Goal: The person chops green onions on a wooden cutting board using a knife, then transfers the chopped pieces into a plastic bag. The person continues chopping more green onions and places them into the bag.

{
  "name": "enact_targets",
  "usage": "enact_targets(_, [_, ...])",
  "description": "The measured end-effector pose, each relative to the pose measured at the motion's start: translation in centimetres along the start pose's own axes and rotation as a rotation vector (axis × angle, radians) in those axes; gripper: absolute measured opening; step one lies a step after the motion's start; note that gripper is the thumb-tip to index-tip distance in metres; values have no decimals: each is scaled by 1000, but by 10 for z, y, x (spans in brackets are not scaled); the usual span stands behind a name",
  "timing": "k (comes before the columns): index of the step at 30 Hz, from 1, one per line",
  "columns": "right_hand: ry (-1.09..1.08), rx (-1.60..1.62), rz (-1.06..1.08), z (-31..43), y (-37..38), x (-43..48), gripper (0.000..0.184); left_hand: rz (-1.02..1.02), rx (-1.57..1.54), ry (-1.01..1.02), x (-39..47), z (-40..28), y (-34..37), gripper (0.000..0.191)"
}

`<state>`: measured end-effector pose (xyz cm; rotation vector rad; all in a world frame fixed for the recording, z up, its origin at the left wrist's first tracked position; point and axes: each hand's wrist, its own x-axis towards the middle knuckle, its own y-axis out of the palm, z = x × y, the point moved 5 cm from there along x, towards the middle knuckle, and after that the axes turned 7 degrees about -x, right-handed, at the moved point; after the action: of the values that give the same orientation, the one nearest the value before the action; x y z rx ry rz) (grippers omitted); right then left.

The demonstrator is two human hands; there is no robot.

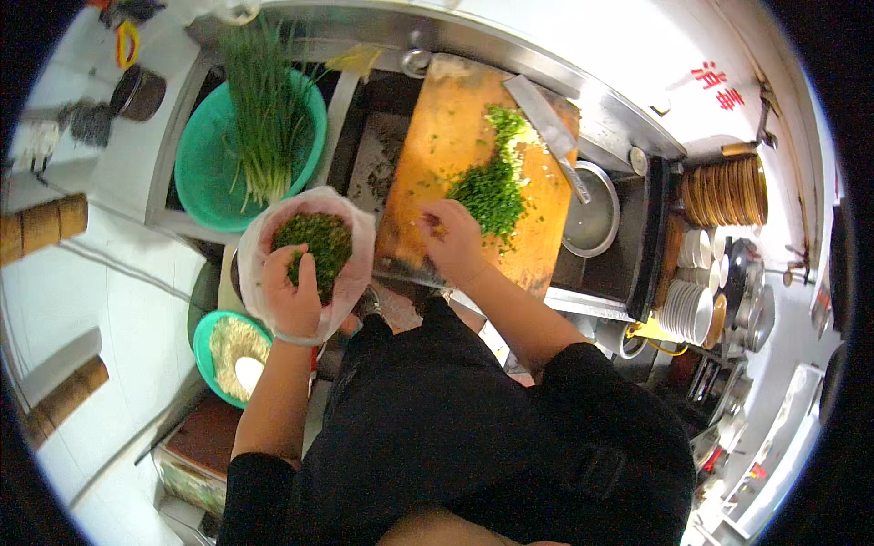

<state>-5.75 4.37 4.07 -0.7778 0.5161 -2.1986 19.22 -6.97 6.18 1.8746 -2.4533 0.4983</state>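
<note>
My left hand (293, 286) reaches into a container lined with a pale plastic bag (358, 235), its fingertips on the chopped greens (328, 252) inside; whether it pinches any is unclear. Over the left edge of a wooden cutting board (423, 143) is my right hand (454, 242), fingers curled, their tips blurred. A pile of chopped green herbs (488, 198), with paler chopped pieces along its upper right, lies on the board just beyond that hand. A cleaver (543, 123) rests flat across the board's upper right corner, its handle pointing down and right.
Long scallions (263, 116) lie in a green plastic basin (205, 170) at upper left. Below left, a smaller green bowl (198, 341) holds a pale crumbly food and a white object. A metal bowl (611, 205) sits right of the board. Stacked plates (683, 310) stand farther right.
</note>
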Motion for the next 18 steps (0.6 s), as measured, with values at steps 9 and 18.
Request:
enact_targets(9, [377,-313,-272,-212,-106,30,24,327,-87,86,5,-22,181,17])
enact_targets(18, [233,-366,-83,-252,-76,86,28,459,406,130,0,15,267,72])
